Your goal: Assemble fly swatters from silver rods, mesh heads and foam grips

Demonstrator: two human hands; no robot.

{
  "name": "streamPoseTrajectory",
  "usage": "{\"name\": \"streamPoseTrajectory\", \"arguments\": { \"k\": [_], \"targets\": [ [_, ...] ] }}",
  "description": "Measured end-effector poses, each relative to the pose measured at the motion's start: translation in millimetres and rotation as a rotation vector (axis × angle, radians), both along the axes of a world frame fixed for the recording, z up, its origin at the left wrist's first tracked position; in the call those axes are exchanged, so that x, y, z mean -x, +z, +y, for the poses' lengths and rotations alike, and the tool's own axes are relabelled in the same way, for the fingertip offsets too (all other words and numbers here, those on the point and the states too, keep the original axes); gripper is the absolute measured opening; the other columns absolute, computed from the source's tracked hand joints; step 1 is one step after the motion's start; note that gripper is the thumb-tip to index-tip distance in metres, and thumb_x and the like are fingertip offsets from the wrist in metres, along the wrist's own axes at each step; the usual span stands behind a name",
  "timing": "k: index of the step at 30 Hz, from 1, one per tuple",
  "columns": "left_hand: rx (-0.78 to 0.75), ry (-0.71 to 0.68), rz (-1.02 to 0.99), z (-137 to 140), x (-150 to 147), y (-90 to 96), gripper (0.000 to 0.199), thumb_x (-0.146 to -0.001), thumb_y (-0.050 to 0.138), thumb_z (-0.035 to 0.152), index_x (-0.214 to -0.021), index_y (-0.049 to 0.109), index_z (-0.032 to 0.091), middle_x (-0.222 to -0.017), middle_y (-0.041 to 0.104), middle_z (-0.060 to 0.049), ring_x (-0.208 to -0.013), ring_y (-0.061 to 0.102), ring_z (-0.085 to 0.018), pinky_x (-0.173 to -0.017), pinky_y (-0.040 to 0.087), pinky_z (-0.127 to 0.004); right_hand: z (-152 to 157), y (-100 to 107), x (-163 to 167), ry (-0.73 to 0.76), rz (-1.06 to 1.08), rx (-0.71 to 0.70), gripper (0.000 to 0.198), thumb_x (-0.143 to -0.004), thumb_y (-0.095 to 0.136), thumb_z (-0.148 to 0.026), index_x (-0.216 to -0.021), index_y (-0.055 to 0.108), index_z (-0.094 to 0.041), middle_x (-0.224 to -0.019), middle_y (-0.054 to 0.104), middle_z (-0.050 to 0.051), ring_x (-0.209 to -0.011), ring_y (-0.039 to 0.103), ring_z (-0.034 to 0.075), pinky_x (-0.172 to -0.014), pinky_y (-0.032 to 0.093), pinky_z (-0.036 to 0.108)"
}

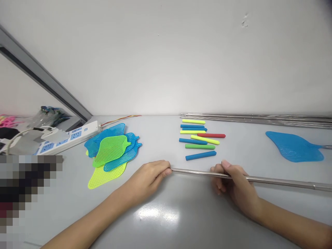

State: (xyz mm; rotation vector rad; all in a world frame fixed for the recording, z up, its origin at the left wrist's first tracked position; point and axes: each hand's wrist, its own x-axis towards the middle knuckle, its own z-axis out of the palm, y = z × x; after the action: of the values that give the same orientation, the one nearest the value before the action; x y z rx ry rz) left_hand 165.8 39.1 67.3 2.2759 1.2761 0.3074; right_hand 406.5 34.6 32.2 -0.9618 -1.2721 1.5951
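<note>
A long metal telescopic rod (280,181) runs across the front of the table and out of view at the right. My left hand (153,174) is closed around its thin left end, hiding the tip. Farther along, my right hand (234,180) holds the rod between thumb and fingers. Just behind the rod lie several coloured plastic handle grips, the nearest a blue grip (201,155), with a green grip (199,146) and a red grip (211,135) behind it. Left of my left hand is a pile of perforated fly swatter heads, a green swatter head (111,148) on top.
A blue fly swatter head (295,147) on a metal shaft lies at the right. Several thin metal rods (249,118) lie along the wall. A white power strip (88,128) with plugs and cables stands at the left, near a grey frame post (46,74).
</note>
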Motion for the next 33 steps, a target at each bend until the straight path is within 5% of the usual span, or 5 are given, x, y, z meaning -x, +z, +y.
{"name": "streamPoseTrajectory", "arguments": {
  "k": [4, 12, 33],
  "targets": [
    [-0.049, 0.004, 0.013, 2.7, 2.8, -1.8, 0.027, -0.092, 0.029, 0.027, -0.068, 0.038, 0.018, -0.066, 0.042, 0.003, -0.060, 0.042, -0.011, -0.059, 0.032, -0.023, -1.0, 4.0, -1.4, 0.175, -0.122, -0.042, 0.053, -0.089, 0.020, -0.048, -0.053, 0.045, -0.019, -0.050, 0.044, 0.000, -0.052, 0.043, 0.015, -0.054, 0.031, 0.028],
    [-0.077, 0.009, 0.038, 3.2, 3.7, -2.9, 0.026, -0.091, 0.030, 0.025, -0.067, 0.039, 0.018, -0.063, 0.041, 0.003, -0.058, 0.040, -0.011, -0.056, 0.031, -0.023, 0.9, 6.8, -4.5, 0.276, -0.261, -0.050, 0.058, -0.089, 0.012, -0.051, -0.057, 0.047, -0.018, -0.057, 0.048, 0.002, -0.059, 0.045, 0.016, -0.060, 0.034, 0.029],
    [0.003, 0.070, 0.000, -4.0, -0.8, -5.4, 0.030, -0.091, 0.028, 0.027, -0.062, 0.032, 0.018, -0.060, 0.038, 0.004, -0.055, 0.037, -0.010, -0.053, 0.029, -0.022, 2.0, 3.7, -4.4, 0.285, -0.188, -0.033, 0.060, -0.090, 0.011, -0.050, -0.057, 0.050, -0.018, -0.058, 0.051, 0.003, -0.059, 0.045, 0.016, -0.060, 0.035, 0.030]
  ]
}}
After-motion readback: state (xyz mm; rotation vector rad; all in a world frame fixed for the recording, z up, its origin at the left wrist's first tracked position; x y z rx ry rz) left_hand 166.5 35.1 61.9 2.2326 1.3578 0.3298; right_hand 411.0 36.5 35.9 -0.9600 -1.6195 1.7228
